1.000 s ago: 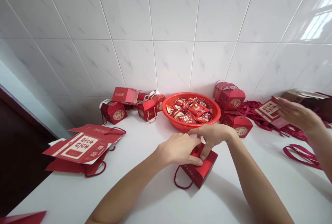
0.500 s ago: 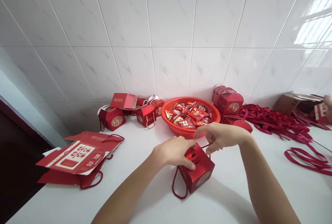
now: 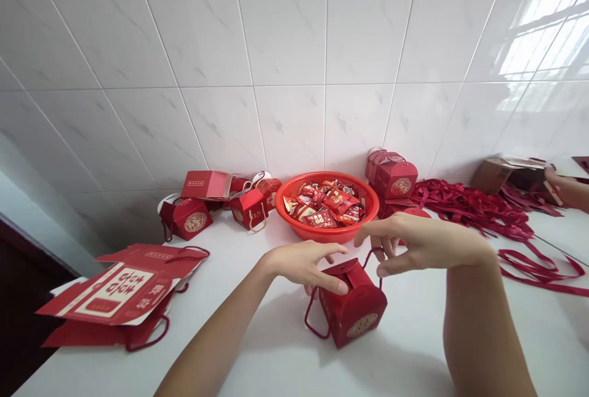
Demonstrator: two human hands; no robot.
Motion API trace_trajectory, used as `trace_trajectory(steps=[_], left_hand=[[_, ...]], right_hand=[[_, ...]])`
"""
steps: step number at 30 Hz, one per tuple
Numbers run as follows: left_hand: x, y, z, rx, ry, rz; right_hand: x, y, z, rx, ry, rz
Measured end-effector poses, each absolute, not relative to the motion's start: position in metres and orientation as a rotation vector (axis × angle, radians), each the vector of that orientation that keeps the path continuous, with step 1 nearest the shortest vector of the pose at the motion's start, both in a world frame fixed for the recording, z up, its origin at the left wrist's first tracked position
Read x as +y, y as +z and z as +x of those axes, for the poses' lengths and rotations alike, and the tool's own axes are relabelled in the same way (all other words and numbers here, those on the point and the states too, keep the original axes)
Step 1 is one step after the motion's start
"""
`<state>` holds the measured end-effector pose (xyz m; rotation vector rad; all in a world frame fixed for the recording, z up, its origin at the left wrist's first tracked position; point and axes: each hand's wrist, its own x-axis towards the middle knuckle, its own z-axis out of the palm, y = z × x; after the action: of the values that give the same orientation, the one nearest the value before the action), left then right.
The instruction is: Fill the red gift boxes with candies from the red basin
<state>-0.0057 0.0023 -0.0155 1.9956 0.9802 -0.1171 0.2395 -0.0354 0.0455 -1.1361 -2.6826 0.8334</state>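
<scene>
A small red gift box (image 3: 352,311) with a gold round emblem stands on the white table in front of me. Its top flaps are raised and meet in a ridge. My left hand (image 3: 299,265) grips it from the left, thumb on the upper side and some fingertips behind the left edge. A dark red cord handle (image 3: 316,323) hangs there in a loop. At the right, my right hand (image 3: 414,243) hovers with thumb and index finger apart, its curled fingers by the other cord loop (image 3: 368,256). I cannot tell whether they touch that cord.
Behind the box stands a red basket (image 3: 288,222) of wrapped sweets. Folded red cartons (image 3: 124,292) lie at left. Several made-up boxes (image 3: 196,219) line the wall. Red ribbons (image 3: 469,207) spread at right, near another person's hand (image 3: 568,188) at a brown carton (image 3: 488,175).
The box's top, pressed down earlier, now stands up in a ridge. My right hand has moved off it to the right. The view has shifted a little to the right.
</scene>
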Motion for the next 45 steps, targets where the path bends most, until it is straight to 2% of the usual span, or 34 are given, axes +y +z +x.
trace_trajectory(steps=[10,18,26,31,35,38,42,45], left_hand=[[0.002,-0.005,-0.020,0.810,0.235,1.854],[-0.009,0.015,-0.030,0.578,0.757,1.628],[-0.030,0.013,-0.016,0.401,0.855,1.748],[-0.028,0.007,-0.013,0.456,0.955,1.829],[-0.010,-0.004,-0.005,0.566,1.063,1.834],[0.008,-0.022,0.007,0.637,1.059,1.835],[0.024,-0.066,0.028,0.726,0.899,1.812],[0.026,-0.109,0.043,0.756,0.677,1.790]], right_hand=[[-0.033,0.043,0.237,-2.569,0.592,-1.480],[-0.035,0.047,0.230,-2.424,0.671,-1.321],[-0.039,0.037,0.211,-2.296,0.723,-1.321],[-0.038,0.035,0.208,-2.195,0.664,-1.315],[-0.043,0.044,0.221,-1.944,0.610,-1.215],[-0.046,0.050,0.236,-1.591,0.424,-1.158],[-0.037,0.050,0.259,-0.997,0.039,-1.028],[-0.023,0.047,0.281,-0.827,-0.151,-0.988]])
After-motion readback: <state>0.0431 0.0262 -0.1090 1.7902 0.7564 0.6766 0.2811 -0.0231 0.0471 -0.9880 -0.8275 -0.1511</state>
